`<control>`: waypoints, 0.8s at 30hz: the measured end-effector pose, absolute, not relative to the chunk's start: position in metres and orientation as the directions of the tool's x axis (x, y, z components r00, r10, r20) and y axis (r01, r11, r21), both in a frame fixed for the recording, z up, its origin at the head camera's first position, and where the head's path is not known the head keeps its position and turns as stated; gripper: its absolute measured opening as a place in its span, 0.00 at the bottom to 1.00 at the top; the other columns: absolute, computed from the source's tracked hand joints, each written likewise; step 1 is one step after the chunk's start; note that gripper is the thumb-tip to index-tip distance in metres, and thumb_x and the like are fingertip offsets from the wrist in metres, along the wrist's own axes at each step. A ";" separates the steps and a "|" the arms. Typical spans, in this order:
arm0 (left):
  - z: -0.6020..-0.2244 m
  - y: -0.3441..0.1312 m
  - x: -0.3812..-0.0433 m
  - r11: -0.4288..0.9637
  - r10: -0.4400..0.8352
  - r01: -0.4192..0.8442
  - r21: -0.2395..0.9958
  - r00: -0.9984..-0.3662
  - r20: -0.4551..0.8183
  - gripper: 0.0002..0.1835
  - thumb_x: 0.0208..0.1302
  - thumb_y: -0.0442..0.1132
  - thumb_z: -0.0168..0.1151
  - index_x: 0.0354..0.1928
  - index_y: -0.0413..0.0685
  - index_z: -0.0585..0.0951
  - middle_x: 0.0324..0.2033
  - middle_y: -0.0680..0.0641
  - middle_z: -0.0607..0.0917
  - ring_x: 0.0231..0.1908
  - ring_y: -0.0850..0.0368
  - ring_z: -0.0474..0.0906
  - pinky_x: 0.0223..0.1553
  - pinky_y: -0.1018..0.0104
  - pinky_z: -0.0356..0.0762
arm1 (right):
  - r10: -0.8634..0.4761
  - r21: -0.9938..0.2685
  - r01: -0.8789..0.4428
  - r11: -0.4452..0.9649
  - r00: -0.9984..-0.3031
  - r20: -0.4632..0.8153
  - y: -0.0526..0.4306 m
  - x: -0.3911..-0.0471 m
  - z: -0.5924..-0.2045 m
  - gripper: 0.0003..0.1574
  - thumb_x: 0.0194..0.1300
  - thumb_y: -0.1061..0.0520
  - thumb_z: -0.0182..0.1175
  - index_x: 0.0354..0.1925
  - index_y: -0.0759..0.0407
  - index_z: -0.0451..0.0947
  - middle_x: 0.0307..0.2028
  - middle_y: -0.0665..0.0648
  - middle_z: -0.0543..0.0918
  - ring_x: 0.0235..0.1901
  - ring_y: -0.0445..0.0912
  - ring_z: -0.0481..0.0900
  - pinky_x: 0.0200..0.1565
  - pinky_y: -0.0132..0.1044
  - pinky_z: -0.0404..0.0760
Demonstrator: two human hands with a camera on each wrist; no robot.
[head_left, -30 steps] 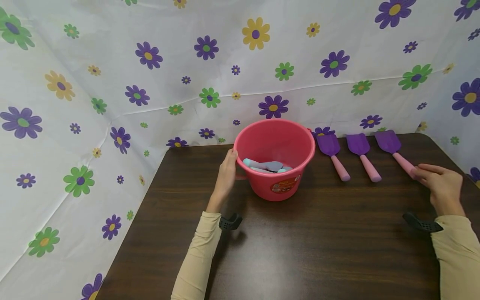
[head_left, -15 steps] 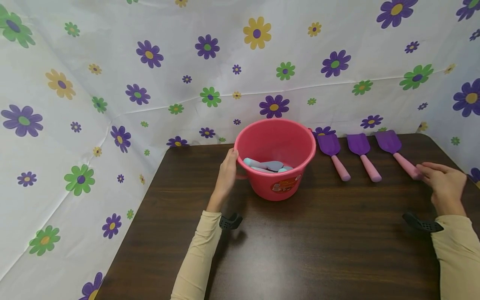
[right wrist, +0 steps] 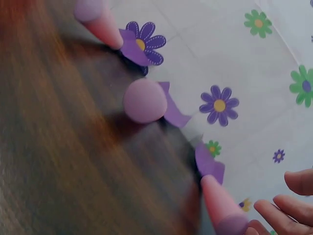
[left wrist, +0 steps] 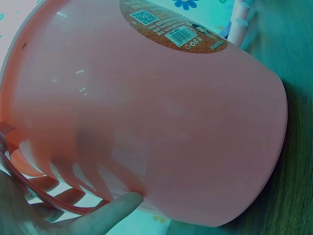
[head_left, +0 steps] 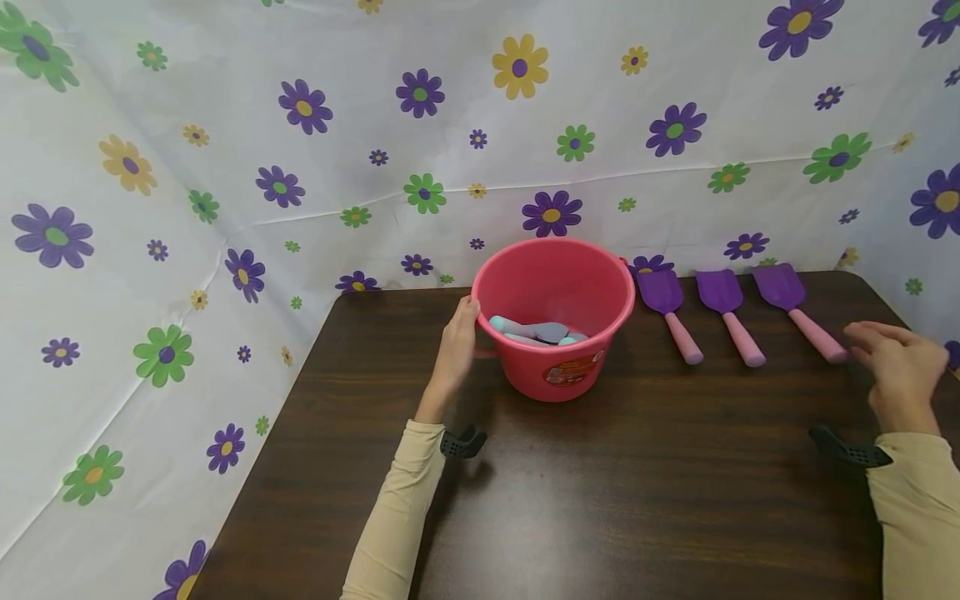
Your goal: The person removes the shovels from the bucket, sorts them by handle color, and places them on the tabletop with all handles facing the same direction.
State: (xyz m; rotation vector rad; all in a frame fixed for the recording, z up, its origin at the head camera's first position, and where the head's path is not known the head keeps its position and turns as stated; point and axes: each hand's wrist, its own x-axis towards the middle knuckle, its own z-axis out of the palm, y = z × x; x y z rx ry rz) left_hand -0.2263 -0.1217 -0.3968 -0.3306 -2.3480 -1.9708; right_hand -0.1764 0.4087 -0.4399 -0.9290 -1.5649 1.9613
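Note:
A pink bucket (head_left: 551,367) stands on the dark wooden table (head_left: 600,500). My left hand (head_left: 453,342) holds it at the left side, and in the left wrist view the thumb (left wrist: 115,210) lies along the wall, with the other fingers by the handle (left wrist: 54,200). Inside the bucket lie pale grey shovels (head_left: 551,332) with mint-tipped handles. My right hand (head_left: 903,367) hovers just right of the rightmost purple shovel (head_left: 817,335), fingers loosely bent and apart from its pink handle. In the right wrist view its fingertips (right wrist: 266,210) are beside that handle's end.
Two more purple shovels with pink handles, the left shovel (head_left: 681,337) and the middle shovel (head_left: 741,337), lie in a row right of the bucket. A white flowered cloth (head_left: 450,100) hangs behind the table and at both sides.
My right hand has let go of the rightmost shovel's handle and drawn a little to the right. The shovel lies in place. My left hand and the bucket have stayed put.

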 end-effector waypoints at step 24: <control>-0.397 -0.122 -0.226 0.151 0.131 0.191 0.970 -0.976 0.172 0.30 0.81 0.56 0.40 0.72 0.44 0.68 0.65 0.37 0.76 0.60 0.37 0.75 0.44 0.31 0.83 | 0.737 -0.976 -0.037 -0.215 -0.662 -0.137 0.383 -0.178 -0.398 0.03 0.71 0.54 0.67 0.37 0.46 0.86 0.31 0.39 0.85 0.34 0.32 0.82 0.32 0.15 0.79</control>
